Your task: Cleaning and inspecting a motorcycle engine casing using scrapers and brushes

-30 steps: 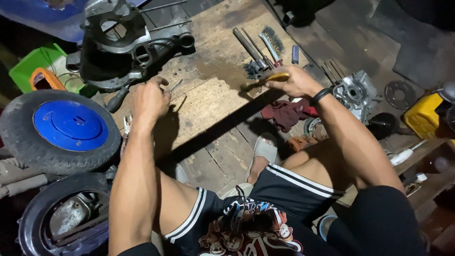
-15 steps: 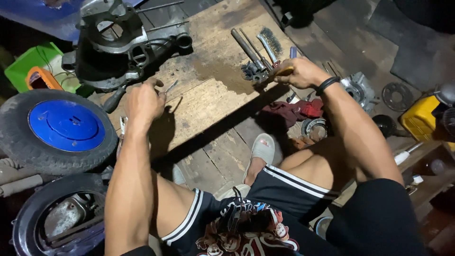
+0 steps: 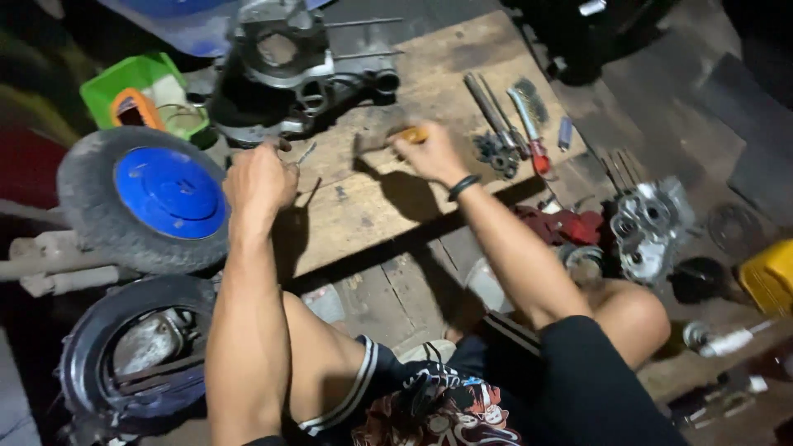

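Note:
My right hand (image 3: 429,153), with a black band on the wrist, grips a yellow-handled tool (image 3: 413,134) whose metal head (image 3: 368,142) rests on the wooden board (image 3: 372,215) just below the grey engine case (image 3: 297,74). To the left, my left hand (image 3: 260,177) is curled into a fist on the board, at the case's lower edge. A thin metal piece (image 3: 306,153) sticks out from its fingers. The two hands are about a hand's width apart.
Rods (image 3: 487,103), a wire brush (image 3: 529,99), a red-handled screwdriver (image 3: 537,153) and small gears (image 3: 496,153) lie right of my hand. A blue-hubbed wheel (image 3: 165,194), a tyre (image 3: 132,355) and a green tub (image 3: 136,91) stand left. A metal cover (image 3: 648,227) and yellow container (image 3: 768,277) are at the right.
My right hand has carried the yellow-handled tool left, from the laid-out tools to the spot below the engine case. My left hand stayed near the case.

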